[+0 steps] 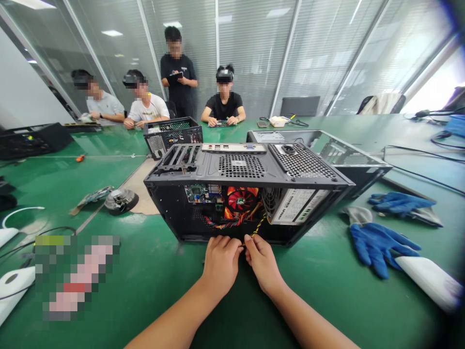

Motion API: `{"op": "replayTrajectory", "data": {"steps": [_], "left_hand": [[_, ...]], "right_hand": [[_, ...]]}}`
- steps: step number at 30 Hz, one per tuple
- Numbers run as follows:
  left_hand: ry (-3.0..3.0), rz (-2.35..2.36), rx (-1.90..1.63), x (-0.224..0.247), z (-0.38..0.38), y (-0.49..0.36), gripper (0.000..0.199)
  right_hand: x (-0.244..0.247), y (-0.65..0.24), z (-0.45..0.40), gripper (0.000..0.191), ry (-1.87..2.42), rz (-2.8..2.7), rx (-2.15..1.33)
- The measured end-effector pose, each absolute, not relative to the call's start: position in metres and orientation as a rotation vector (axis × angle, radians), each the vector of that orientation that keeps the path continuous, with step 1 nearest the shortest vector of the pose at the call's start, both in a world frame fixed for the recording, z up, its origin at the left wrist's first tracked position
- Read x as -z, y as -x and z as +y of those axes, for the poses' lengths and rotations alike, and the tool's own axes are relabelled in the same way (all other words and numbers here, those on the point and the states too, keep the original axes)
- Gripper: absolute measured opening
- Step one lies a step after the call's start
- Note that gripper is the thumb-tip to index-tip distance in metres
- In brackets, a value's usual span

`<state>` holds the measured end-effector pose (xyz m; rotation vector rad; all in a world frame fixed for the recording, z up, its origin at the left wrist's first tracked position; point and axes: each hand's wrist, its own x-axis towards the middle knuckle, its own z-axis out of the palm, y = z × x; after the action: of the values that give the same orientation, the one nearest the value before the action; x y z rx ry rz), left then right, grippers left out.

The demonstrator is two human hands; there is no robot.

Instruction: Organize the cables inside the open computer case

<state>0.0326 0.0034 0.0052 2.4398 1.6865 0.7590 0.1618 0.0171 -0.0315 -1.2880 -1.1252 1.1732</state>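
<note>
An open computer case (214, 177) stands on the table with its open side toward me. Inside are a red-and-orange cooling fan (241, 199), a circuit board (199, 194), twisted coloured wires and a labelled power supply (296, 207). From the power supply a yellow-and-black cable (260, 225) comes out over the near lower edge. My right hand (262, 259) pinches this cable between thumb and fingers. Right beside it, my left hand (222, 259) is closed, fingertips at the same dark cable end, which is mostly hidden by the fingers.
Behind the case lies another open case shell (348, 150), with a smaller black case (174, 135) to its left. Blue gloves (381, 242) lie on the right; a round metal cooler (121, 199) sits on the left. Several people work across the green table (145, 271).
</note>
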Motion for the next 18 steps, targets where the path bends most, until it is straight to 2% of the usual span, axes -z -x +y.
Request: {"op": "replayTrajectory", "data": {"steps": [18], "left_hand": [[-2.477, 1.673, -0.835, -0.0037, 0.0017, -0.0330, 0.006]], "right_hand": [[0.0250, -0.1633, 0.0172, 0.047, 1.317, -1.178, -1.096]]}}
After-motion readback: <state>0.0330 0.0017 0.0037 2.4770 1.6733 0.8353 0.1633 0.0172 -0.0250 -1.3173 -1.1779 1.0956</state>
